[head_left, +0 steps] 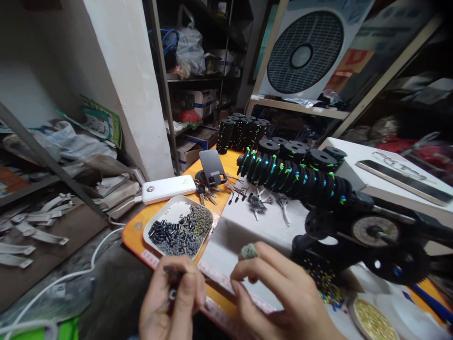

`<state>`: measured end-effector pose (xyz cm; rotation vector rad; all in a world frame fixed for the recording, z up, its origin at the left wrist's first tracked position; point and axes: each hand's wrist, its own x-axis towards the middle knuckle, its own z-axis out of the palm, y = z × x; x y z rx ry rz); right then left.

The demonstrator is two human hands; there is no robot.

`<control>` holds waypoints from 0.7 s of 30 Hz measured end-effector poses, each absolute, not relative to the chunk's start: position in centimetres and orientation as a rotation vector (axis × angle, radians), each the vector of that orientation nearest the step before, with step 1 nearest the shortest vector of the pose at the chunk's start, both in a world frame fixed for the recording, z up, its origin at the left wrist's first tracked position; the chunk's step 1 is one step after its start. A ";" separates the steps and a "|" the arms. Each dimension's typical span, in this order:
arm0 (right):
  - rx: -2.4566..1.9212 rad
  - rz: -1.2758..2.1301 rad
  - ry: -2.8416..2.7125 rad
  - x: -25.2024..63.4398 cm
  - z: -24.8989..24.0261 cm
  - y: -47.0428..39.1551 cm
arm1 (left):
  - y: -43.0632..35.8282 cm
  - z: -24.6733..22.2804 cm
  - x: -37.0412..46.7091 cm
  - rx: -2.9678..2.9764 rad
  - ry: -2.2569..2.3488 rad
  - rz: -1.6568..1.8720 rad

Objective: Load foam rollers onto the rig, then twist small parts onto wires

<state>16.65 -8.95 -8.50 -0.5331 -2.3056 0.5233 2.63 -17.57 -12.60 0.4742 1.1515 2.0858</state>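
My left hand (172,298) is closed near the table's front edge, its thumb pressed against the fingers. Small dark bits and a tiny pale ring show in its grip, too small to name. To its right my right hand (278,295) pinches thumb and forefinger together; what lies between them, if anything, I cannot make out. A grey-green wrap (249,251) covers one of its fingers. Just beyond the left hand is a white tray (150,218) of small black tubes and grey and yellowish bits. Small black pieces on wires (257,204) lie on a white board (230,232).
A black winding device (375,231), its row of black discs (293,177) wound with green and blue line, fills the right side. Behind stand stacked black spools (244,132). A power bank (169,188), keys (202,190), a phone stand (212,166) and a bead dish (375,318) surround the board.
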 end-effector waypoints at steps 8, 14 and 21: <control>-0.586 0.672 -2.307 17.2 -6.8 -8.2 | -15.9 -12.3 0.1 1.209 1.681 1.389; -0.638 0.728 -2.243 16.9 -6.5 -8.1 | -15.5 -12.5 0.2 1.380 1.591 1.222; -0.618 0.681 -2.153 16.2 -7.5 -8.0 | -16.6 -12.3 1.5 0.829 1.134 1.491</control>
